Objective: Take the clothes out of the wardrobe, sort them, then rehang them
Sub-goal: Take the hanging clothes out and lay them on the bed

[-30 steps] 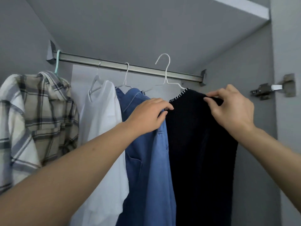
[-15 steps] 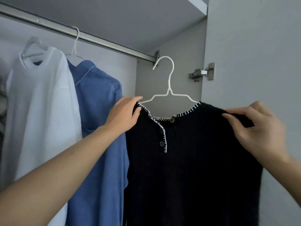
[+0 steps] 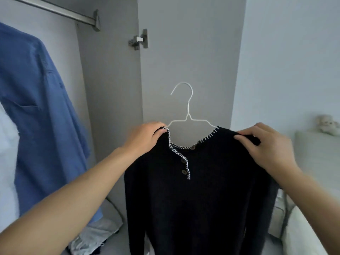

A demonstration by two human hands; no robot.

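Both bare arms reach forward and up, each hand taking one shoulder of the black sweater (image 3: 193,199). The left hand (image 3: 145,138) curls its fingers over the sweater's left shoulder beside the neckline; the right hand (image 3: 265,146) pinches the right shoulder, fingers bent, wrist angled down.

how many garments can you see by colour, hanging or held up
black: 1, the black sweater held at its shoulders by the left hand and right hand
blue: 1, the blue denim shirt
white: 1, the white garment at the frame's left edge
total: 3
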